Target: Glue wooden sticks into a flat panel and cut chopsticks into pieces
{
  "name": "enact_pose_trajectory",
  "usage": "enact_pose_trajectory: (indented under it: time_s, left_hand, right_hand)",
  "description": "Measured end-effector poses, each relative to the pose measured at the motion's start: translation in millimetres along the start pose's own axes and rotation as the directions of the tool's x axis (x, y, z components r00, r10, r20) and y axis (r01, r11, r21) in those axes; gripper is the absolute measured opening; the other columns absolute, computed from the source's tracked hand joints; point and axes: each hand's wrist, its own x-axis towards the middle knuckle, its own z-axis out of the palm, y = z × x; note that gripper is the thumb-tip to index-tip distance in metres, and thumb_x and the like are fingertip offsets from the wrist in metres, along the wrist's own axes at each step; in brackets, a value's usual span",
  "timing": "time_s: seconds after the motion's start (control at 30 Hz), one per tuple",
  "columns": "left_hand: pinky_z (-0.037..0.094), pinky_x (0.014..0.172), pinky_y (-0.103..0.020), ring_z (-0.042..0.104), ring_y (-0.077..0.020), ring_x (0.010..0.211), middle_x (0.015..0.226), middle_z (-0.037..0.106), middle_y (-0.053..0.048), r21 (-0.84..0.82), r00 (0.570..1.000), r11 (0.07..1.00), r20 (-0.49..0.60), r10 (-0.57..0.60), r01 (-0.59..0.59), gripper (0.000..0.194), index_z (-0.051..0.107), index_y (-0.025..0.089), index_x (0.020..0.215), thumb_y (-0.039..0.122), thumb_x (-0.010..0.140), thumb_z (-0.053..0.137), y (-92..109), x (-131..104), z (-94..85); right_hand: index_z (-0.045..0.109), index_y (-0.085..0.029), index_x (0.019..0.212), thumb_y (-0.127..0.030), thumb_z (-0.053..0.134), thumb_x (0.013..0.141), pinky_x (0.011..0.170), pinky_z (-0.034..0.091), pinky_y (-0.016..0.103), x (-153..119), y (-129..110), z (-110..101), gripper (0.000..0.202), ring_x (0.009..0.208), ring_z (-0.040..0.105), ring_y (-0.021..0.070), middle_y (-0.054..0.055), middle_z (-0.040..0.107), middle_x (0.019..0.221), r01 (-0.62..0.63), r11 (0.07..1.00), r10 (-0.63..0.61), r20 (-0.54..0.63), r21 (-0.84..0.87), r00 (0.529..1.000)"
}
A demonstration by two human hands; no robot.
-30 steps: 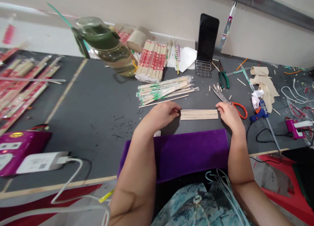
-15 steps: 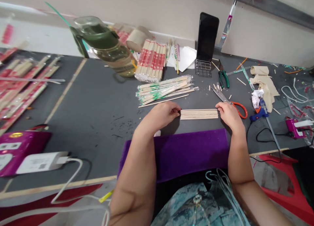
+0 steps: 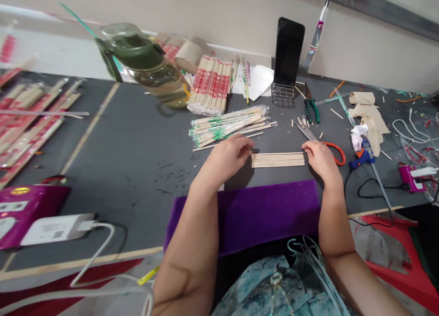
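Note:
Several thin wooden sticks (image 3: pixel 277 160) lie side by side as a flat row on the dark tabletop in front of me. At the row's left end, my left hand (image 3: pixel 233 153) hovers with its fingers bent and apart, holding nothing. My right hand (image 3: pixel 318 158) is at the opposite end, its bent fingertips close to the upper right corner; whether they touch the wood I cannot tell. Behind my right hand lie scissors with orange handles (image 3: pixel 336 152). Beyond my left hand is a pile of plastic-wrapped sticks (image 3: pixel 229 123) with green print.
A purple cloth (image 3: pixel 267 213) lies along the near edge. Farther back stand a green-lidded jug (image 3: pixel 147 64), red-printed chopstick packs (image 3: pixel 211 85) and a phone (image 3: pixel 289 50) on a wire stand. Green pliers (image 3: pixel 312 106) and a blue glue gun (image 3: pixel 363 157) are right; a purple power strip (image 3: pixel 34 201) is left.
My left hand has risen slightly off the left end of the stick row, and its fingers have loosened. My right hand has barely moved. The sticks remain in their row.

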Motion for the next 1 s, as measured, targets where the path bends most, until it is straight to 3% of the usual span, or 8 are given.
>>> enact_pose_trajectory:
  time_s: [0.13,0.33,0.53,0.83,1.0]
  left_hand:
    - [0.051,0.082,-0.034,0.065,-0.0219,0.085,0.106,0.069,-0.010,-0.034,0.997,0.998,-0.067,0.047,-0.050,0.026,0.071,0.018,0.101,0.021,0.091,0.047,9,-1,-0.2]
    - [0.050,0.081,-0.033,0.064,-0.0210,0.085,0.103,0.068,-0.009,-0.020,0.994,0.994,-0.027,0.109,-0.109,0.028,0.072,0.018,0.099,0.019,0.092,0.045,10,-1,0.8]
    - [0.050,0.085,-0.034,0.062,-0.0233,0.097,0.103,0.068,-0.009,0.069,0.983,0.983,-0.063,0.175,-0.170,0.030,0.073,0.019,0.100,0.022,0.097,0.044,18,6,18.0]
    - [0.047,0.079,-0.036,0.058,-0.0257,0.098,0.098,0.067,-0.011,0.241,0.968,0.943,-0.046,0.247,-0.229,0.034,0.073,0.018,0.097,0.025,0.103,0.041,55,22,47.0]
    - [0.047,0.077,-0.036,0.059,-0.0268,0.099,0.100,0.068,-0.013,0.328,0.960,0.902,0.093,0.264,-0.280,0.031,0.073,0.015,0.094,0.019,0.101,0.043,81,41,53.6]
  right_hand:
    - [0.074,-0.021,0.102,-0.007,0.046,0.096,0.091,0.047,0.032,0,-1,0,0.031,0.102,0.067,0.0229,0.008,0.073,0.109,0.007,1.000,-0.007,-0.024,0.020,1.000]
    - [0.074,-0.021,0.101,-0.007,0.046,0.096,0.090,0.047,0.032,0,-2,-2,0.032,0.102,0.066,0.0232,0.009,0.073,0.109,0.006,0.999,-0.002,-0.068,0.051,0.998]
    - [0.074,-0.021,0.101,-0.011,0.047,0.096,0.088,0.047,0.032,0,-1,-1,0.029,0.098,0.066,0.0235,0.009,0.071,0.105,0.007,0.996,0.003,-0.117,0.084,0.993]
    - [0.072,-0.022,0.095,-0.014,0.049,0.095,0.084,0.046,0.032,4,7,0,0.023,0.095,0.064,0.0244,0.009,0.069,0.099,-0.093,0.994,0.106,-0.252,0.062,0.962]
    - [0.071,-0.022,0.096,-0.026,0.048,0.100,0.080,0.044,0.031,5,8,-4,0.024,0.088,0.066,0.0240,0.008,0.073,0.094,-0.151,0.978,0.190,-0.318,0.142,0.929]
